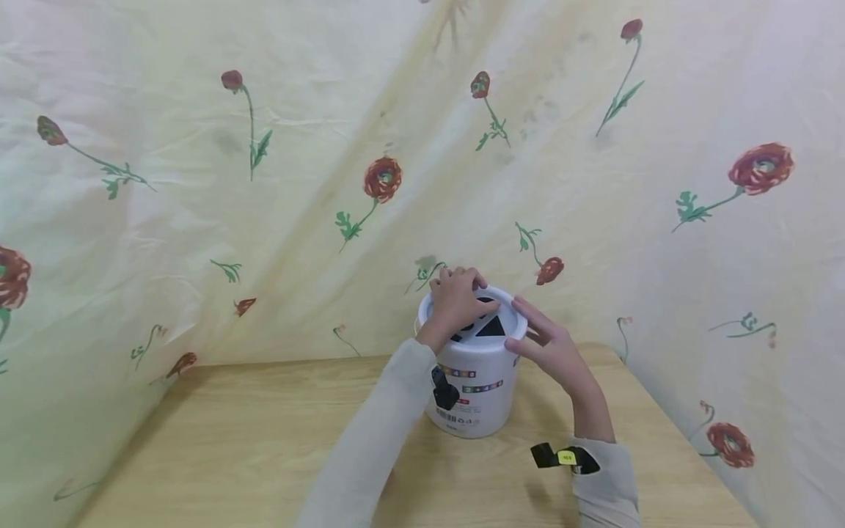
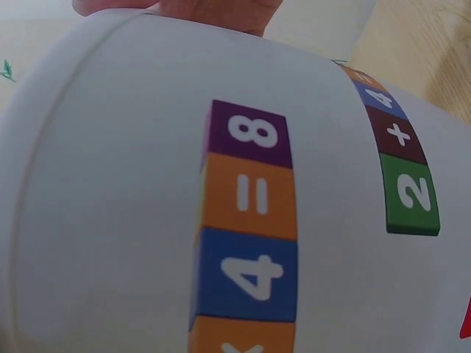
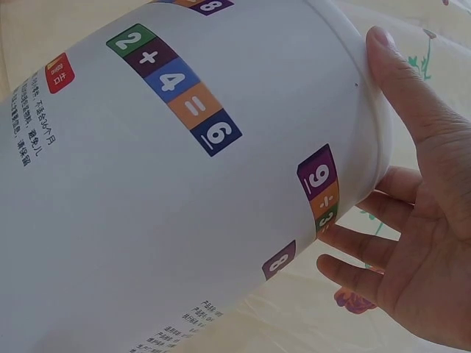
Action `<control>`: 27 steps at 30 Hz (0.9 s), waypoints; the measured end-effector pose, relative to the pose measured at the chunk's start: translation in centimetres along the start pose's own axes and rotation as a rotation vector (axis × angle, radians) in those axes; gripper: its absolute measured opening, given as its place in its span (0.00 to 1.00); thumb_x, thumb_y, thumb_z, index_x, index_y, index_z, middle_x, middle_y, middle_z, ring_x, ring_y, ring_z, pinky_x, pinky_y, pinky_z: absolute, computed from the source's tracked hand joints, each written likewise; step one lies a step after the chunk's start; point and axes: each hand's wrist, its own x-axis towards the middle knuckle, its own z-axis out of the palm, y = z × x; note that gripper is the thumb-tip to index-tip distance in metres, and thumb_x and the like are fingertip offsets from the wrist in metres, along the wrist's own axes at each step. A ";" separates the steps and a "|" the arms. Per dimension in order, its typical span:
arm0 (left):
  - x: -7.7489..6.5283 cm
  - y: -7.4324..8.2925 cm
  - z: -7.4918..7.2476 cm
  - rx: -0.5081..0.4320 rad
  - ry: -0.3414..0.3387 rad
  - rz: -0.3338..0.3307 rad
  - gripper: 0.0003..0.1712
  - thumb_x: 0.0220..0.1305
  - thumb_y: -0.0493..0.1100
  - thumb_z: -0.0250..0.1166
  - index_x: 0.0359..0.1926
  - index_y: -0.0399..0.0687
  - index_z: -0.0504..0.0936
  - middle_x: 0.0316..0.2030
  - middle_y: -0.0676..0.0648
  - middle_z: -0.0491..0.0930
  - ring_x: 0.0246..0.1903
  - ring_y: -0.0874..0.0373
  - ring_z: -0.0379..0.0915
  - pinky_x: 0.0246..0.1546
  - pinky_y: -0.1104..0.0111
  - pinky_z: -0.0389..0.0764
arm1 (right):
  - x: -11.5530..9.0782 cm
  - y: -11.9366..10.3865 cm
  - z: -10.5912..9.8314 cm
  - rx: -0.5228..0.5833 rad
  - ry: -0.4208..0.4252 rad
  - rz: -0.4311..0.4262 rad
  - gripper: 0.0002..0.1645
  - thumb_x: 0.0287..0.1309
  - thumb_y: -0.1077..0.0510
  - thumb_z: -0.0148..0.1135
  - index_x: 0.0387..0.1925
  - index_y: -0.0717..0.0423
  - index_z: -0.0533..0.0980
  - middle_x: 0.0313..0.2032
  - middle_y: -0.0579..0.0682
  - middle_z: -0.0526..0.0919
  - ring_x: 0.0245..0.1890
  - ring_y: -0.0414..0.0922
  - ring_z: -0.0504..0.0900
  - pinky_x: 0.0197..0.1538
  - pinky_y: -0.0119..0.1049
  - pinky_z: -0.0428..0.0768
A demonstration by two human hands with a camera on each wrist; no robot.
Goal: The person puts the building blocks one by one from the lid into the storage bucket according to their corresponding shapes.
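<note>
A white bucket (image 1: 470, 400) with a white rimmed lid (image 1: 510, 320) stands upright on the table; black shapes show on the lid's top. My left hand (image 1: 455, 301) reaches over the lid, fingers curled at its far left edge and thumb stretched across the top. In the left wrist view only part of that hand (image 2: 221, 11) shows, above the bucket's printed number tiles (image 2: 246, 272). At the right side of the rim, my right hand (image 1: 551, 352) rests with spread, fairly straight fingers. The right wrist view shows its thumb at the rim and fingertips against the bucket's side.
The wooden table (image 1: 264, 433) extends to the left and in front of the bucket. Behind it hangs a pale flowered cloth (image 1: 297, 183), close to the bucket's far side. Black straps (image 1: 584, 460) sit on both sleeves.
</note>
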 end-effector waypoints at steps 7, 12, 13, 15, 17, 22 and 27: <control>-0.7 -0.9 -1.4 -0.074 0.190 0.086 0.17 0.62 0.59 0.70 0.47 0.58 0.84 0.48 0.53 0.83 0.56 0.51 0.70 0.64 0.50 0.66 | 0.0 -0.4 0.3 -0.004 -0.004 0.003 0.47 0.65 0.51 0.68 0.79 0.44 0.57 0.81 0.50 0.52 0.79 0.61 0.54 0.71 0.67 0.62; -1.9 -2.8 -3.6 -0.172 0.258 0.135 0.15 0.63 0.56 0.70 0.46 0.55 0.85 0.46 0.52 0.83 0.53 0.52 0.70 0.62 0.50 0.67 | 0.1 -0.6 0.4 -0.005 -0.007 0.012 0.47 0.65 0.50 0.68 0.79 0.44 0.57 0.81 0.49 0.52 0.79 0.61 0.54 0.71 0.66 0.62; -2.1 -3.3 -4.1 -0.196 0.260 0.138 0.15 0.63 0.55 0.70 0.46 0.54 0.85 0.46 0.52 0.83 0.54 0.52 0.69 0.62 0.49 0.66 | 0.1 -0.5 0.3 -0.006 -0.006 0.012 0.47 0.65 0.49 0.68 0.79 0.44 0.56 0.81 0.49 0.52 0.79 0.61 0.54 0.71 0.66 0.63; -2.5 -4.5 -4.9 -0.235 0.262 0.147 0.15 0.63 0.54 0.70 0.46 0.53 0.85 0.47 0.51 0.83 0.54 0.51 0.68 0.63 0.49 0.66 | 0.2 -0.4 0.3 -0.009 -0.002 0.010 0.48 0.64 0.49 0.68 0.79 0.45 0.56 0.81 0.48 0.52 0.79 0.61 0.55 0.71 0.66 0.64; -3.1 -5.7 -5.7 -0.263 0.269 0.152 0.14 0.62 0.52 0.71 0.45 0.52 0.85 0.46 0.50 0.83 0.53 0.50 0.68 0.62 0.47 0.66 | 0.2 -0.4 0.2 -0.013 0.002 0.014 0.48 0.64 0.49 0.69 0.79 0.46 0.56 0.81 0.48 0.52 0.78 0.62 0.56 0.70 0.66 0.65; -5.1 -9.1 -6.6 -0.305 0.272 0.130 0.13 0.61 0.50 0.71 0.44 0.49 0.85 0.45 0.48 0.84 0.51 0.49 0.68 0.60 0.48 0.66 | 0.2 -0.1 0.2 -0.022 0.001 0.019 0.48 0.64 0.48 0.68 0.80 0.45 0.55 0.81 0.49 0.52 0.78 0.63 0.56 0.69 0.67 0.65; -7.0 -12.6 -6.4 -0.324 0.208 0.083 0.14 0.61 0.50 0.71 0.44 0.49 0.85 0.44 0.48 0.84 0.50 0.48 0.68 0.57 0.51 0.67 | 0.3 0.3 0.2 -0.031 0.000 0.022 0.48 0.65 0.48 0.67 0.80 0.44 0.55 0.81 0.49 0.51 0.78 0.63 0.56 0.70 0.67 0.64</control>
